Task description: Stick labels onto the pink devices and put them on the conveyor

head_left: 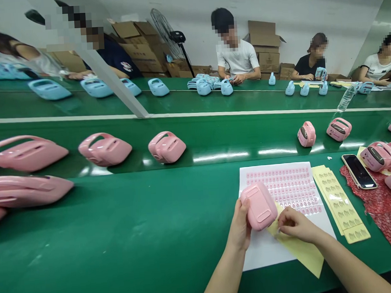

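Head view: toward the near edge of the bench [138,245], right of its middle, our left hand [239,227] grips a pink case [259,208] by its left side, thumb laid over the visible face; case tilted, held above a white sheet [260,254]. Our right hand [298,225] is just beside the case's lower right: fingers curled nearly together over a yellow sheet [304,250]; whether they pinch anything, we cannot tell. Step in hand, we judge: close sticker work on the case. The next move should call for a steady left hold and precise right fingertips. Toward the bench's right edge: sticker strips [337,196], phone [359,171], red bubble wrap [388,224]. Beyond the bench's far edge we note pink units [167,147], then blue units [158,87] and seated co-workers [238,57].
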The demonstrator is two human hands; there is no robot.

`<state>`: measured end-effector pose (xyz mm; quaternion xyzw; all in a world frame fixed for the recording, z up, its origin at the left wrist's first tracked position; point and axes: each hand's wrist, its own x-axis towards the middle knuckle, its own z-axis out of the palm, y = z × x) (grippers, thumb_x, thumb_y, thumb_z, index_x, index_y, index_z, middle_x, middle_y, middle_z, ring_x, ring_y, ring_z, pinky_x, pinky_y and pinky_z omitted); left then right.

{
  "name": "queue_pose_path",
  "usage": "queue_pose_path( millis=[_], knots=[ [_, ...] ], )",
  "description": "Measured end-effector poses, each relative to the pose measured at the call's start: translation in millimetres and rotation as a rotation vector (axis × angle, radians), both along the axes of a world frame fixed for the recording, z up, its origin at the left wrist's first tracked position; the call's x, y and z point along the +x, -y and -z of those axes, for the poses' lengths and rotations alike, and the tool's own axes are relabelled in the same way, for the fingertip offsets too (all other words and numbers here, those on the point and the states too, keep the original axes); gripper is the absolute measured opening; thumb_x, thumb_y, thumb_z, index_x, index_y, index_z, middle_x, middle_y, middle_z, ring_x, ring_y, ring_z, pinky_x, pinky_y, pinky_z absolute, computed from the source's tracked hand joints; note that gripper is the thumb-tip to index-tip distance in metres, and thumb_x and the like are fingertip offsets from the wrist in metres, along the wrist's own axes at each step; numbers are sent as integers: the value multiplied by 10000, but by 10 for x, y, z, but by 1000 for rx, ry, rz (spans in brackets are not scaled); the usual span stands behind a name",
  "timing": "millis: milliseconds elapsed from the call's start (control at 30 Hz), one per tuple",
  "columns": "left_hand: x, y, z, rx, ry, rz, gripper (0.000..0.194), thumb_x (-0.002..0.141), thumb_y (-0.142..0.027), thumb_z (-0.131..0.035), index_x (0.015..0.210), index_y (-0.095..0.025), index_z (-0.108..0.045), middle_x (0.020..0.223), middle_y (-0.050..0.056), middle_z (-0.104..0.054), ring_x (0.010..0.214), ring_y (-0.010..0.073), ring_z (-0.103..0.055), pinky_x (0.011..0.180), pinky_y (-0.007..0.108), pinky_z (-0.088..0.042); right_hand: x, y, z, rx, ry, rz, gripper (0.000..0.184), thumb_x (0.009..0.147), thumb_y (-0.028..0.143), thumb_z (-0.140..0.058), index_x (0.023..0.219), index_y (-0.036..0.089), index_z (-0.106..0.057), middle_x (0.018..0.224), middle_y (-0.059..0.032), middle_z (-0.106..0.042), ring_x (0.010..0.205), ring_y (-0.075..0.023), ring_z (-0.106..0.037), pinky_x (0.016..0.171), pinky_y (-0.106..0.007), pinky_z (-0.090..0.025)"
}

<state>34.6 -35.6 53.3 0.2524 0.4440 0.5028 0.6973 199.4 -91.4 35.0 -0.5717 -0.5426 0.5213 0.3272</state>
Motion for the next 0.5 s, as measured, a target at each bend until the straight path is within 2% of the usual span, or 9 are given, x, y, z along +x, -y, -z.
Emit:
queue_pose_path(
  millis=[100,233,333,500],
  knots=[
    [-5,10,1,-1,-10,0,468,569,-515,-716,900,-204,-602,858,24,-639,831,223,-591,645,281,-466,87,-38,-211,-39,-242,64,129,658,300,-604,653,193,-532,716,6,-505,636,-122,-473,611,-266,-386],
    [-2,55,9,-3,-49,-17,473,561,-494,-732,920,-224,-583,902,28,-637,874,235,-597,685,294,-473,57,-136,-502,41,-414,213,222,627,360,-654,635,194,-506,621,33,-460,575,-105,-412,582,-256,-354],
    [11,110,9,18,-68,-3,522,560,-480,-741,976,-230,-546,925,40,-628,872,243,-604,673,305,-481,-51,-225,-607,93,-348,231,231,616,367,-657,612,193,-506,634,30,-457,592,-111,-405,591,-261,-347],
    [45,195,3,59,-90,9,584,561,-450,-746,1044,-229,-505,978,69,-618,935,270,-585,689,330,-485,-172,-302,-602,98,-126,227,162,621,311,-633,590,189,-533,711,19,-450,659,-126,-431,653,-279,-364]
  ],
)
